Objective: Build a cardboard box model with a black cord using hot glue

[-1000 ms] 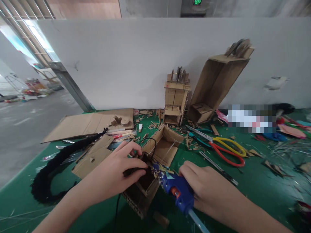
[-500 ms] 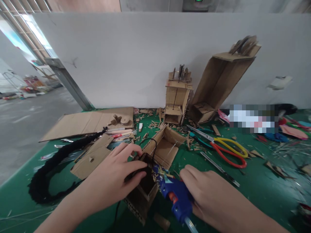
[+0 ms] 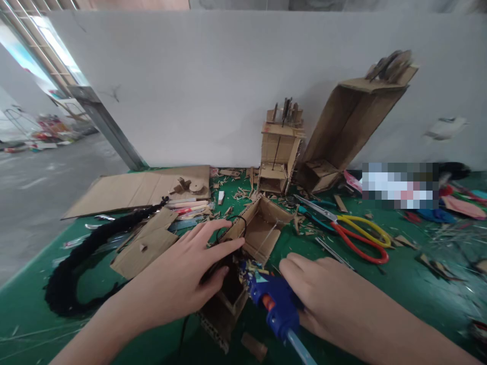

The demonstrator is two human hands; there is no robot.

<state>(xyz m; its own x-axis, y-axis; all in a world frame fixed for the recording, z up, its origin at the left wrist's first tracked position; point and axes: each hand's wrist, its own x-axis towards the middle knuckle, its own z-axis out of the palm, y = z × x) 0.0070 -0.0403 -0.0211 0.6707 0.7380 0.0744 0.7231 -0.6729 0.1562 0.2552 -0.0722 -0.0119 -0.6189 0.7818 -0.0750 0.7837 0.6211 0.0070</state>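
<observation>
A white wall (image 3: 182, 91) is being met at its foot by a green table (image 3: 300, 329). On the table, a tall box (image 3: 353, 116) is being propped at a slant against the wall, and a flat sheet (image 3: 129, 190) is being laid out at the far left. An open box (image 3: 218, 324) is being worked on at the near centre, below a small tower (image 3: 279, 147); a black furry strip (image 3: 63, 284) is being left curled at the left.

The box is being touched by the left hand (image 3: 186, 268), which is being held partly open: its thumb is being kept apart from the extended index finger and set over the box's inner edge, while the index fingertip is being brought against or just beside a black cord (image 3: 245, 225). Whether the box is being pinched cannot be told. A blue glue gun (image 3: 279, 304) is being gripped in the closed right hand (image 3: 315, 289), its clotted nozzle being pointed at the box's edge near the left thumb. Scissors (image 3: 342, 223) are being left beyond the right hand, and a small cardboard roll (image 3: 254, 347) is being left near the gun.
</observation>
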